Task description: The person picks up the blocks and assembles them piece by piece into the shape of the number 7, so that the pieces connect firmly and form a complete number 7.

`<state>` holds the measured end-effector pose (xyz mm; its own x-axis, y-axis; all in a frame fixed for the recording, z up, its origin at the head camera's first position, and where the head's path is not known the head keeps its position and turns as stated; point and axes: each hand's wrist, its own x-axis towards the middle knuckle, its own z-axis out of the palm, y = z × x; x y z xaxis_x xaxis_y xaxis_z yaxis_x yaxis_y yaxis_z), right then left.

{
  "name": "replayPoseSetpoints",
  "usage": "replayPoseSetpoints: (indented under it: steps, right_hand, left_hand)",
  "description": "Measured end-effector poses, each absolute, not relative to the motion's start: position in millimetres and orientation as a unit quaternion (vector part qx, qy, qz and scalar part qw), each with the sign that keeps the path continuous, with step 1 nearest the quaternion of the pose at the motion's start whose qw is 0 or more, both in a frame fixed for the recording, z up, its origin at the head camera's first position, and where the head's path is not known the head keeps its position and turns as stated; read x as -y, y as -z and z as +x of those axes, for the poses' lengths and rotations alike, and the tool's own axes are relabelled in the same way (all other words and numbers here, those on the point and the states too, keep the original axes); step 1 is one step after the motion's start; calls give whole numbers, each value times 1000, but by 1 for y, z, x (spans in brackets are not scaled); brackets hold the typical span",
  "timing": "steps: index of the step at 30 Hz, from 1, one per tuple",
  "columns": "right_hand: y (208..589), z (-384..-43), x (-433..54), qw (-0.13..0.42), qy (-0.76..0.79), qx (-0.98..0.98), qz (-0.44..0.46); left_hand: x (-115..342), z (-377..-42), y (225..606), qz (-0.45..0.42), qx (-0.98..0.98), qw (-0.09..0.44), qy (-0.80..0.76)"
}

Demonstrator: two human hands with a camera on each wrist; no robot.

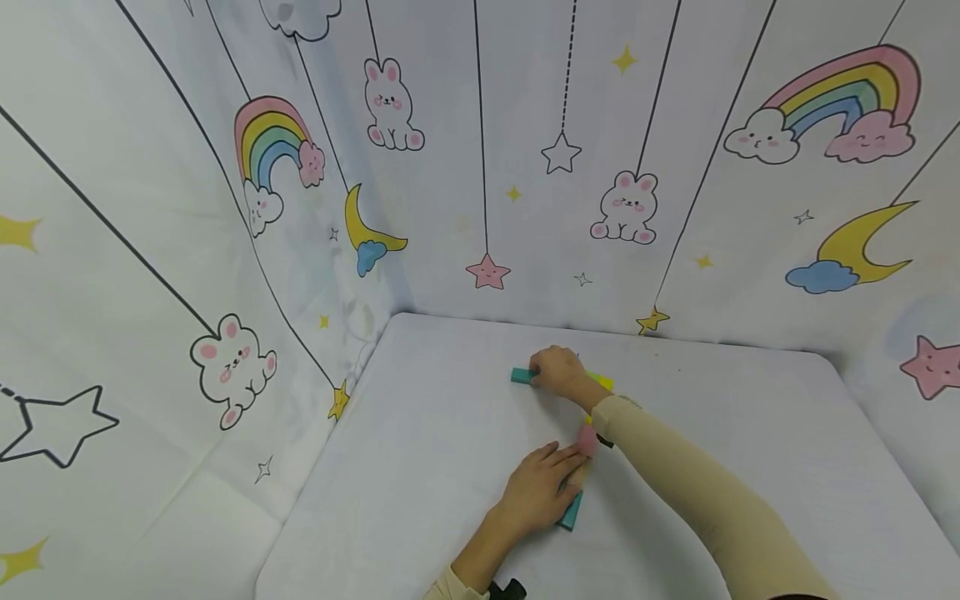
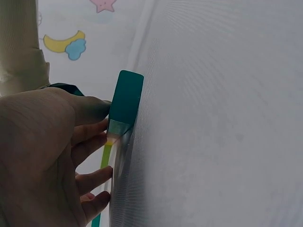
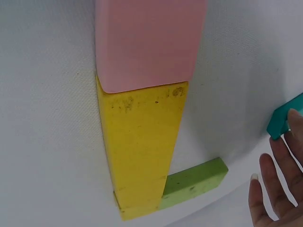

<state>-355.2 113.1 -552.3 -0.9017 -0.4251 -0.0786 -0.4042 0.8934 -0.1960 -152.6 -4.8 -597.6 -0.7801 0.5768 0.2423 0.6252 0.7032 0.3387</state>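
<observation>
My left hand (image 1: pixel 534 492) rests along a row of blocks, fingers stretched toward the pink block (image 1: pixel 587 440) and thumb beside a teal block (image 1: pixel 570 512) at the near end. A wood-coloured block (image 1: pixel 577 477) lies between those two. Farther back, my right hand (image 1: pixel 558 372) grips another teal block (image 1: pixel 522 376) at its right end. In the right wrist view, the pink block meets a yellow block (image 3: pixel 142 137), and a green block (image 3: pixel 196 182) extends sideways from the yellow block's far end. My right forearm hides part of the row in the head view.
The blocks lie on a white-covered table (image 1: pixel 405 433) with rounded far corners. White fabric walls (image 1: pixel 465 208) printed with rabbits, stars, moons and rainbows rise behind it and at both sides. Black wrist straps (image 1: pixel 508 590) show near the sleeves.
</observation>
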Motion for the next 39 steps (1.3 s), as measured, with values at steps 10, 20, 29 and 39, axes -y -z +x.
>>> replayPoseSetpoints:
  steps: [10,20,29,39]
  right_hand:
    - [559,-363,-120,51,78,-972,-215]
    - [552,-363,-121,61,81,-973,-207]
    - [550,-364,-122,65,73,-974,-206]
    - [547,-370,-127,76,85,-973,-199]
  left_hand:
    - [5,-152,597,-328,920,62,207]
    - [5,-152,597,-323,922,62,205]
    - [6,-152,597,-321,923,61,203]
    - [6,-152,596,-327,920,60,206]
